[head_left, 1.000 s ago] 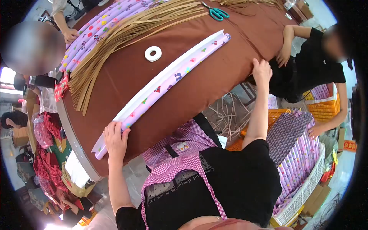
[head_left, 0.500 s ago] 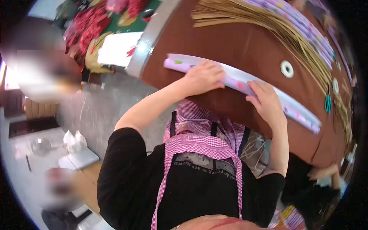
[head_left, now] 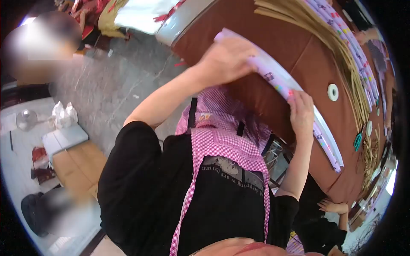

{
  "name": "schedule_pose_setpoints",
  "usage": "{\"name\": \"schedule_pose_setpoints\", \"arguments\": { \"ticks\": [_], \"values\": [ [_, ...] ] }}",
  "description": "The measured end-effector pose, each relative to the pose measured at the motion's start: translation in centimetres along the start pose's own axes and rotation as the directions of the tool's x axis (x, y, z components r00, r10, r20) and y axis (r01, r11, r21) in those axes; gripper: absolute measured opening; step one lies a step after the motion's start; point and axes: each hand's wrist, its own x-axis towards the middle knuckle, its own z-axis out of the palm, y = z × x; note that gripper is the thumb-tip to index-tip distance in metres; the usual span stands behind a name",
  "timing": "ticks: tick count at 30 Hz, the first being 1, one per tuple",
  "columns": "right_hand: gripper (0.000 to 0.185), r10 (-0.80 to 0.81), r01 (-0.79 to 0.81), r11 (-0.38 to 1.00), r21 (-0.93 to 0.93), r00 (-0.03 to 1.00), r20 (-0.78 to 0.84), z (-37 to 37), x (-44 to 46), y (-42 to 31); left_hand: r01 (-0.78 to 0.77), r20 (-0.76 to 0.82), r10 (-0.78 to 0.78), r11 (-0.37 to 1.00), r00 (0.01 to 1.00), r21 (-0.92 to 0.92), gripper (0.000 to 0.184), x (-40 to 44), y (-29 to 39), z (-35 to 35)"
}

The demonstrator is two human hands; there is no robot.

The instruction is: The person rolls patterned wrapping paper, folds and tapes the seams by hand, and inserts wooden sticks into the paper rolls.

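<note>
Lilac printed paper roll [head_left: 276,80] is on the brown tablecloth [head_left: 316,55], long axis slanting upper left to lower right. Left hand [head_left: 230,59] is blurry, covers the upper stretch, can't tell its grip. Right hand's [head_left: 302,112] fingers bend over mid-roll, pinch unclear.

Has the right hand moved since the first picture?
Yes: from the brown table's near edge inward; the right hand is now at the patterned purple strip.

The left hand [head_left: 230,57] is a blur right now, finger outlines smeared, and it masks a stretch of the patterned lavender piece [head_left: 277,83]! The right hand [head_left: 302,113] covers another. Up top, tan strips [head_left: 337,42] and patterned lengths [head_left: 353,46] get clipped by the edge.
</note>
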Motion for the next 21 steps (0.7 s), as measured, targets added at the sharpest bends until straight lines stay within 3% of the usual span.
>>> {"name": "schedule_pose_setpoints", "arguments": {
  "ticks": [2,3,4,6,7,8,9,10,11,12,13,14,18,21],
  "values": [
    [0.026,0.023,-0.023,1.000,0.015,1.000,0.007,0.3,0.0,0.1,0.359,-0.301,-0.326,0.931,0.896,0.062,0.014,-4.7,-0.3,-3.3],
    [0.026,0.020,-0.020,1.000,0.024,1.000,0.009,0.2,0.0,0.2,0.598,-0.384,-0.586,0.795,0.714,-0.101,0.015,-7.4,-0.5,-4.4],
    [0.026,0.021,-0.022,0.999,0.027,1.000,0.007,0.3,0.0,0.2,0.755,-0.410,-0.786,0.592,0.463,-0.282,0.017,-11.0,-0.9,-5.0],
    [0.026,0.031,-0.031,0.999,0.030,0.999,0.018,0.5,-0.3,0.2,0.968,-0.192,-0.950,0.251,0.247,0.001,0.031,-24.6,-5.3,-3.9],
    [0.026,0.039,-0.040,0.999,0.024,0.999,0.019,0.3,-0.2,0.2,0.950,0.007,-0.980,0.193,0.197,0.244,0.049,-34.2,-6.9,-0.8],
    [0.026,0.038,-0.038,0.999,0.018,0.999,-0.006,0.0,0.0,0.1,0.930,0.211,-0.977,0.038,-0.043,0.366,0.049,-40.0,-6.7,1.1],
    [0.025,0.036,-0.035,0.999,-0.016,0.998,0.059,-0.4,-0.1,-0.2,0.886,0.363,-0.870,-0.158,-0.333,0.436,0.050,-44.0,-5.5,2.7],
    [0.025,0.035,-0.029,0.998,-0.060,0.993,0.115,-0.9,-0.1,-0.3,0.798,0.458,-0.671,-0.367,-0.583,0.478,0.053,-46.7,-4.0,4.2],
    [0.025,0.063,-0.059,0.998,-0.032,0.985,0.162,-1.0,-0.5,0.1,0.691,0.507,-0.469,-0.513,-0.723,0.510,0.056,-48.1,-3.1,5.7],
    [0.024,0.082,-0.081,0.997,-0.010,0.977,0.197,-0.7,-0.9,0.5,0.635,0.531,-0.366,-0.571,-0.765,0.520,0.061,-48.6,-2.6,7.0],
    [0.026,0.056,-0.054,0.998,-0.024,0.995,0.088,-0.2,-1.2,0.5,0.625,0.546,-0.323,-0.532,-0.773,0.571,0.060,-49.5,-1.9,8.5],
    [0.028,0.128,-0.134,0.991,0.026,0.976,0.176,-0.9,-0.9,0.2,0.647,0.548,-0.352,-0.503,-0.759,0.573,0.059,-48.7,-2.1,9.5],
    [0.025,0.061,-0.063,0.998,0.006,0.987,0.146,-1.8,0.0,-0.4,0.675,0.523,-0.429,-0.425,-0.737,0.603,0.056,-46.6,-2.6,12.0],
    [0.029,0.102,-0.113,0.989,0.093,0.989,0.109,-1.1,-0.2,0.4,0.694,0.511,-0.480,-0.377,-0.713,0.613,0.054,-43.8,-2.4,12.0]
  ]
}}
